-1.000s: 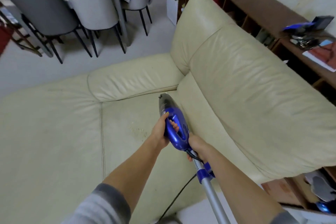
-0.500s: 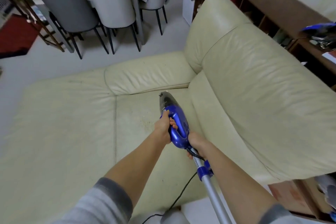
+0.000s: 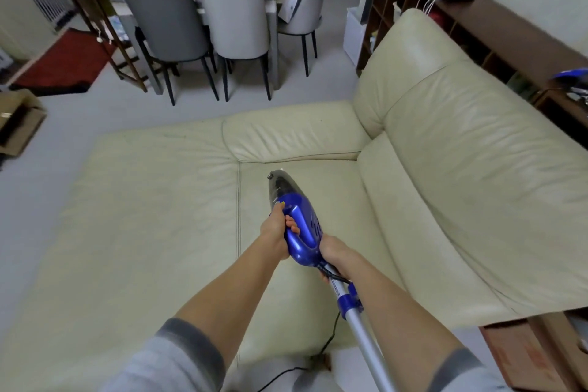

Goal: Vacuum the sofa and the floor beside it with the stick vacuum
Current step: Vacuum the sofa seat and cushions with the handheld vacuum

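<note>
Both hands clamp the blue stick vacuum [image 3: 299, 226] over the cream sofa [image 3: 445, 175]: left hand [image 3: 277, 232] wrapped round its handle, right hand [image 3: 332, 253] gripping just behind, dining chairs [image 3: 203, 29] far beyond.

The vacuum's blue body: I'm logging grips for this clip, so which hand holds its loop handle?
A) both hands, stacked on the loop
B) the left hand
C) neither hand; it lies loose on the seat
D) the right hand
B: the left hand curls its fingers through the loop of the blue vacuum body, while the right hand grips lower down, where the body meets the silver tube.
</note>
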A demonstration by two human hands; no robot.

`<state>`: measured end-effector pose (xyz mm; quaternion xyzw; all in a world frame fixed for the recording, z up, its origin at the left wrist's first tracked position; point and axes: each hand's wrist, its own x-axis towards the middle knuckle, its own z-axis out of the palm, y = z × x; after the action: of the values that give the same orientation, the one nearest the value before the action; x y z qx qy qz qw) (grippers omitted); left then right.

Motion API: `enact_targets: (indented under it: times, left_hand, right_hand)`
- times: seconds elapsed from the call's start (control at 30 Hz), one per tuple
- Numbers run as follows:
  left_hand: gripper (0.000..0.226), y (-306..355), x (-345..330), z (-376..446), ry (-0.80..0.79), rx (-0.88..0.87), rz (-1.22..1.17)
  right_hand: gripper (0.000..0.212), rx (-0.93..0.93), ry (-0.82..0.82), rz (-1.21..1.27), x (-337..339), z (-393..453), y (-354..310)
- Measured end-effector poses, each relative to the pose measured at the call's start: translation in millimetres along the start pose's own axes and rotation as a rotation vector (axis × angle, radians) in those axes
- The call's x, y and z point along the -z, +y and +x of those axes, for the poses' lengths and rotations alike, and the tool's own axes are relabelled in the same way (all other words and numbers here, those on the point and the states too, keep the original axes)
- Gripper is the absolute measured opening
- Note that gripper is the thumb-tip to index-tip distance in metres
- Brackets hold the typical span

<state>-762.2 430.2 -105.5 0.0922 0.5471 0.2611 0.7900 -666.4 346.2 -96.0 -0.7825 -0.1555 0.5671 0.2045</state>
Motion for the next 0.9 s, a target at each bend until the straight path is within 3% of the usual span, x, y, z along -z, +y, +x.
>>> enact_targets:
  times: [0.23,0.37,0.47,0.9]
  left_hand:
    - [0.024,22.5,50.6,-12.1,0.018,-0.023,-0.042]
    - [0.025,31.8,71.8,-14.8,0.029,-0.022,-0.064]
    - [0.022,38.2,87.7,-17.0,0.023,-0.017,-0.077]
    - [0.025,59.9,144.6,-37.4,0.032,-0.048,-0.059]
  right_hand:
    - [0.018,0.081,-0.01,-0.171,-50.6,-4.5,-12.9]
    - [0.005,0.141,-0.013,-0.262,-71.8,-9.9,-19.5]
    - [0.01,0.15,-0.016,-0.314,-87.1,-12.1,-24.0]
    - [0.01,0.141,-0.038,-0.25,-145.2,-29.5,-24.0]
